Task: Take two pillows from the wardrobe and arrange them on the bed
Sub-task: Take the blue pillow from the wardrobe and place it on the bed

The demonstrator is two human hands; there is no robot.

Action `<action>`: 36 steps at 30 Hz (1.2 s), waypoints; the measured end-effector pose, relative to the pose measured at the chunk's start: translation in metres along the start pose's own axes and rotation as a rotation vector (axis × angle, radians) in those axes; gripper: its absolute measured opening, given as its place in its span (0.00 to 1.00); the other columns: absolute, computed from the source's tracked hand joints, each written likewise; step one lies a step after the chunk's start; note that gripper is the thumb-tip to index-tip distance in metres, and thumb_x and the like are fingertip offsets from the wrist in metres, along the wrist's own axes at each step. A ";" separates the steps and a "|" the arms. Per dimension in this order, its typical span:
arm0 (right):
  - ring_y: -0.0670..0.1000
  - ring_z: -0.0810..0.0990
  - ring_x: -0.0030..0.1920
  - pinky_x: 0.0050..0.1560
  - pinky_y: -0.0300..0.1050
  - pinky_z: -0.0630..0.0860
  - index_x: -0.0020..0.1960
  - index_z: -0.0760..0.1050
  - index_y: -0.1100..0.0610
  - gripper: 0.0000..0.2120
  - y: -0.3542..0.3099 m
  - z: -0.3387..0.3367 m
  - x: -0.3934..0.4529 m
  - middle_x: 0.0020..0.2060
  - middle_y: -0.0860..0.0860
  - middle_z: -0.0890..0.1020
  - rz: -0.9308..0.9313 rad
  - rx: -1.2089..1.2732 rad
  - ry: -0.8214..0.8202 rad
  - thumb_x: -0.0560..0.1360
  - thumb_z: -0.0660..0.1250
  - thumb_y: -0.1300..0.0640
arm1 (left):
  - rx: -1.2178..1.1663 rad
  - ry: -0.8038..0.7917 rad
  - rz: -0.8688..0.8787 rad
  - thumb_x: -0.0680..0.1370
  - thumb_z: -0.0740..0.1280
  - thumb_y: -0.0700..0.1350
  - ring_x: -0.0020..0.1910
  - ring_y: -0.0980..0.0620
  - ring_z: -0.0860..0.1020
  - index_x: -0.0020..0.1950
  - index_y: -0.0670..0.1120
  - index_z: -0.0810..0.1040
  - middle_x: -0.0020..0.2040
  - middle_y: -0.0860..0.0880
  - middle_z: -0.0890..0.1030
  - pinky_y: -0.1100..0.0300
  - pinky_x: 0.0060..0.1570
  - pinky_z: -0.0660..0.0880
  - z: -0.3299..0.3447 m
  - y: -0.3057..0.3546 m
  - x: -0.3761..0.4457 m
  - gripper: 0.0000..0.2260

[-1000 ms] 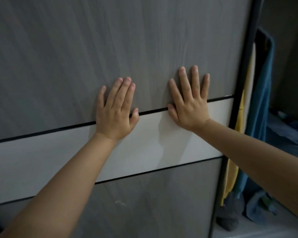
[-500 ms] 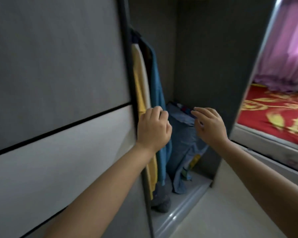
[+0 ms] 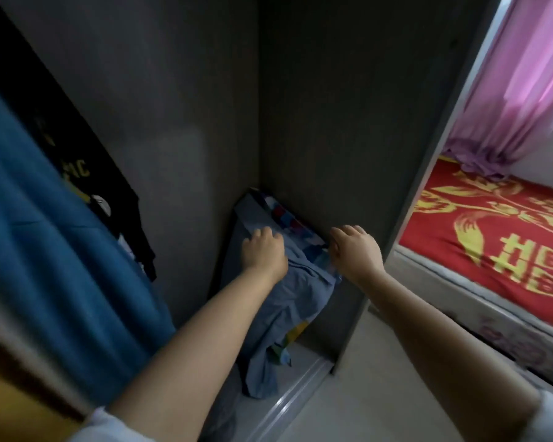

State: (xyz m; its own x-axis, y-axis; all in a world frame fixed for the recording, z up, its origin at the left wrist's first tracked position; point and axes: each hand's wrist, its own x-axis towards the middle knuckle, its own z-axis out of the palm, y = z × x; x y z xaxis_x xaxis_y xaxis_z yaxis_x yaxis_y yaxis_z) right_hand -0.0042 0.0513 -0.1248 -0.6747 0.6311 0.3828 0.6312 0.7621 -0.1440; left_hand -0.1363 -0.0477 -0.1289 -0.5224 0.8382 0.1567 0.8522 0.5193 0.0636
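Standing on end in the back right corner of the wardrobe, 2 pillows lean together: a blue-grey pillow with a loose, wrinkled cover in front, and a checked pillow in red, blue and white squares behind it against the side wall. The left hand is curled over the blue-grey pillow's top, fingers bent into the fabric, while the right hand hooks its fingers down beside the checked one, though whether it grips is hidden. Outside, 1 bed with a red and gold cover lies right.
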 end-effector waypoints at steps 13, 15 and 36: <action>0.58 0.68 0.63 0.64 0.54 0.64 0.64 0.68 0.60 0.18 0.052 0.230 0.127 0.63 0.58 0.73 0.327 0.007 -0.490 0.80 0.53 0.49 | -0.058 -0.213 0.015 0.81 0.56 0.42 0.69 0.48 0.65 0.74 0.44 0.59 0.71 0.45 0.67 0.54 0.65 0.66 0.188 -0.022 0.209 0.21; 0.57 0.68 0.62 0.64 0.54 0.63 0.62 0.69 0.59 0.17 0.053 0.258 0.126 0.61 0.57 0.74 0.369 0.001 -0.522 0.81 0.53 0.50 | -0.050 -0.282 0.079 0.81 0.57 0.42 0.74 0.49 0.57 0.76 0.45 0.53 0.76 0.48 0.60 0.53 0.71 0.60 0.222 -0.027 0.225 0.24; 0.53 0.76 0.23 0.33 0.43 0.57 0.25 0.71 0.58 0.14 0.064 0.162 0.015 0.21 0.53 0.76 0.037 0.188 0.069 0.69 0.61 0.58 | -0.177 0.252 0.446 0.67 0.55 0.38 0.23 0.45 0.76 0.24 0.38 0.72 0.22 0.41 0.75 0.56 0.33 0.63 0.155 0.007 0.106 0.13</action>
State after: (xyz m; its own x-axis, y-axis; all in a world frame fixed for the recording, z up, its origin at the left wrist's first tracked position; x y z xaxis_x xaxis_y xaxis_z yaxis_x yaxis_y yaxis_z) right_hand -0.0359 0.1327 -0.2761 -0.6207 0.6525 0.4348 0.5682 0.7564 -0.3240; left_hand -0.1901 0.0703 -0.2650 -0.1047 0.8935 0.4367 0.9928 0.0682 0.0985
